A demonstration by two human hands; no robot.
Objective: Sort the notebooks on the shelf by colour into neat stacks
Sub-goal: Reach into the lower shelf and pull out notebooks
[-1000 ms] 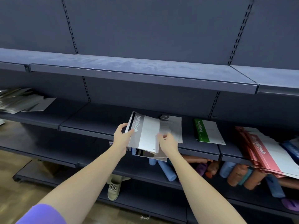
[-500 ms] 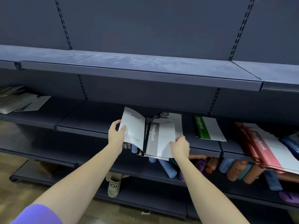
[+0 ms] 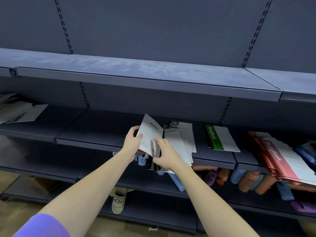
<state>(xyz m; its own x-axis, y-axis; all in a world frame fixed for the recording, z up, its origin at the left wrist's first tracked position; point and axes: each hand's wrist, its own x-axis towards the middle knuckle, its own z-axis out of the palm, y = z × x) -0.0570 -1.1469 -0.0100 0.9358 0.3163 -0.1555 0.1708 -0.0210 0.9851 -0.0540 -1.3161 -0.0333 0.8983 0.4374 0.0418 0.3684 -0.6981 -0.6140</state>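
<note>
My left hand (image 3: 132,142) grips the left edge of a grey-white notebook (image 3: 150,132), tilted up with its plain back cover facing me, over the front of the middle shelf (image 3: 95,134). My right hand (image 3: 165,156) lies blurred over that notebook's lower right part; whether it grips is unclear. Dark notebook edges hang below it. To the right of my hands, more grey notebooks (image 3: 185,142) lie fanned on the shelf. Further right lie a green notebook (image 3: 220,137), a slanted pile of red notebooks (image 3: 277,156) and a blue one (image 3: 306,153).
Grey sheets or notebooks (image 3: 22,112) lie at the far left of the middle shelf. The upper shelf (image 3: 136,71) juts out above. Blue, orange and purple pouches (image 3: 248,180) crowd the lower shelf at right. A beige slipper (image 3: 118,200) stands on the bottom shelf.
My left hand has lifted one grey notebook away and turned its back cover towards me. My right hand has left the pile's right edge and moved left onto that notebook.
</note>
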